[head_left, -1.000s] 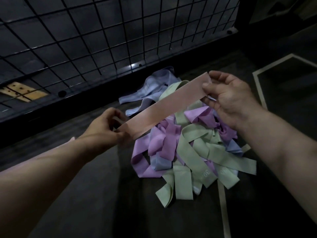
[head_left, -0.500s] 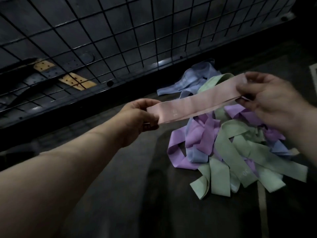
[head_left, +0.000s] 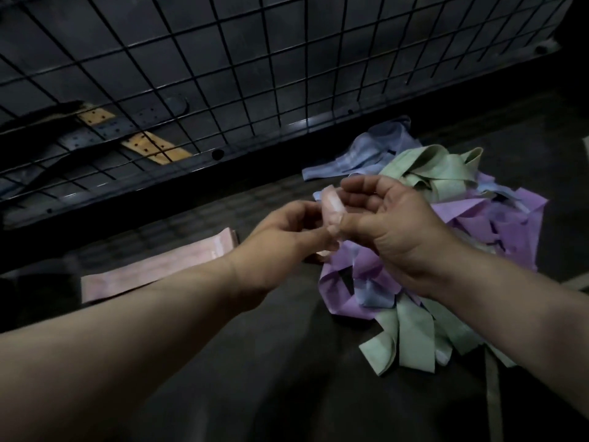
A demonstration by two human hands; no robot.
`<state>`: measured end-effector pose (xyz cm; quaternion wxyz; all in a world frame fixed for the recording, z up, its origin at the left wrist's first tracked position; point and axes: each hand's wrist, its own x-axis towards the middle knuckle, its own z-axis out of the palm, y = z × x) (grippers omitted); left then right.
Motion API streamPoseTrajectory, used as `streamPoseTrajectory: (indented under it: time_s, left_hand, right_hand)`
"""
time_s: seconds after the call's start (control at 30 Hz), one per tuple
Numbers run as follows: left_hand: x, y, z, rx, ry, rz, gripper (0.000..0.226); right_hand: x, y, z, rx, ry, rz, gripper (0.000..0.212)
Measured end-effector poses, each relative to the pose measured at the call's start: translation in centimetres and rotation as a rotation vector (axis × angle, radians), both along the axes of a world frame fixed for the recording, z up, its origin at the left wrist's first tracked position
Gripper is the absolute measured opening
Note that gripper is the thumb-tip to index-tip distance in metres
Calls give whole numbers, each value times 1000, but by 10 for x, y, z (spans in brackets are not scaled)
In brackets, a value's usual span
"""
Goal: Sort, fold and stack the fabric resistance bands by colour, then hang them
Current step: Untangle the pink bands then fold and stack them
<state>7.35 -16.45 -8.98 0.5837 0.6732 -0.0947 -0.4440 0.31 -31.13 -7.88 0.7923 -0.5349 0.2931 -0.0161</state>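
One second ago the pink band (head_left: pixel 331 207) was stretched flat. Now the left hand (head_left: pixel 287 231) and right hand (head_left: pixel 392 224) have met and both pinch it doubled, above the floor (head_left: pixel 255 378) middle. I judge the fold made; the stack (head_left: pixel 159 269) near the far-left edge comes next, and the pile (head_left: pixel 462 237) waits.

Dark floor (head_left: pixel 287 393), tangled pile of bands (head_left: pixel 497 224) in purple, green and blue heaped on it, flat pink bands (head_left: pixel 153 272), seemingly stacked, laid left of the pile, pale line (head_left: pixel 492 397) painted by the pile's near edge.

Pink band (head_left: pixel 332 206); purp/grn/blue pile (head_left: pixel 497 226).
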Motion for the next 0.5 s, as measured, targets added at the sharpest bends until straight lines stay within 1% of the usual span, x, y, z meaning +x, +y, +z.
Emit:
streamPoseTrajectory:
  time_s: [0.13, 0.2, 0.27, 0.33, 0.4, 0.43, 0.47, 0.5]
  left_hand:
    - [6, 9, 9, -48, 82, 61, 36]
    - [9, 15, 13, -38, 107, 109, 28]
    - [14, 21, 13, -6, 109, 131, 22]
    - [21, 32, 11, 23, 94, 113, 20]
    - [29, 46, 12, 63, 54, 71, 20]
    - [33, 53, 12, 75, 31, 52, 20]
    - [34, 61, 14, 73, 16, 35, 20]
    - [35, 67, 16, 62, 4, 22, 19]
  right_hand:
    - [5, 13, 2, 56, -31, 42, 44]
    - [6, 20, 2, 73, -53, 87, 42]
    - [8, 27, 1, 33, -64, 122, 40]
    - [13, 32, 0, -100, -46, 149, 40]
    - [23, 33, 1, -405, -25, 227, 40]
    - [28, 32, 3, -545, -26, 301, 40]
    - [33, 32, 5, -633, -32, 388, 42]
    - [37, 34, 8, -663, -34, 475, 43]
